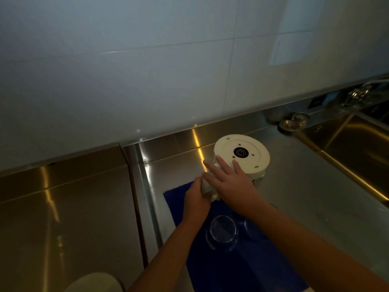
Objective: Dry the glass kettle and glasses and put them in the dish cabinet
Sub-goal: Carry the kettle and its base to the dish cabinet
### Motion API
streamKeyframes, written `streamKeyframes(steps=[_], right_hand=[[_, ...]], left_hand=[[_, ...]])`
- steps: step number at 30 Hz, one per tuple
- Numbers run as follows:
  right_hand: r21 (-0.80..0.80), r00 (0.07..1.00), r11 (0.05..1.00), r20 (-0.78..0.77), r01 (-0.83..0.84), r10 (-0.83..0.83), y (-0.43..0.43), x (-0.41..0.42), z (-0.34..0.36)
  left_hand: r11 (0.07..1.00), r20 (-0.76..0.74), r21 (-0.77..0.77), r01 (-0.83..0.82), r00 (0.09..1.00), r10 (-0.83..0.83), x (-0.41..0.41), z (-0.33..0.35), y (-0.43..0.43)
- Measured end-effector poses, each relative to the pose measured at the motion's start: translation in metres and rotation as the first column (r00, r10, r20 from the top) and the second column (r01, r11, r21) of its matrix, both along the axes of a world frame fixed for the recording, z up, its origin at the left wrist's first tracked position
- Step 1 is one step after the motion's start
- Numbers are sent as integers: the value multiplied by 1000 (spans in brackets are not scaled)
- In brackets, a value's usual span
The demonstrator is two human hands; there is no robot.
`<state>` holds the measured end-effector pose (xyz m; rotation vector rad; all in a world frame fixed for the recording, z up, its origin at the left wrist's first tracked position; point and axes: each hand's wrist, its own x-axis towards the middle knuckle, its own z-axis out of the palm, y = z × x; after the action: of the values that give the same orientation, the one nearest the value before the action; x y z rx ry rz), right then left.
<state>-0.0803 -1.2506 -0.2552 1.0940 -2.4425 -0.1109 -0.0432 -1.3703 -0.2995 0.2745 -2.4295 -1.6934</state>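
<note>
The glass kettle (246,152) stands upside down on the steel counter, its white round base with a black centre facing up. My right hand (229,182) lies flat against the kettle's near left side, fingers spread. My left hand (196,197) is closed on a white piece (207,187), the kettle's handle or a cloth; I cannot tell which. Two clear glasses stand upside down on a blue cloth (242,266): one (223,231) in the middle, another (252,230) partly hidden under my right forearm.
The steel counter (305,197) runs to a sink basin (357,144) at the right, with a tap (357,93) and two metal strainers (293,121) behind it. A tiled wall rises at the back. A second steel surface (63,218) lies to the left. A pale round object (94,283) sits at the bottom edge.
</note>
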Motion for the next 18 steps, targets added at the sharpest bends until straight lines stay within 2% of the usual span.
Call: streamKeyframes(steps=[9,18], right_hand=[[-54,1000,999,-19,-6,5,8,-10,7],[-132,998,990,-49,-53,47,15,-17,27]], left_hand=[[999,-51,47,-22,998,24,-7,16,11],[985,-180,-172,16,983,-47,-8,44,13]])
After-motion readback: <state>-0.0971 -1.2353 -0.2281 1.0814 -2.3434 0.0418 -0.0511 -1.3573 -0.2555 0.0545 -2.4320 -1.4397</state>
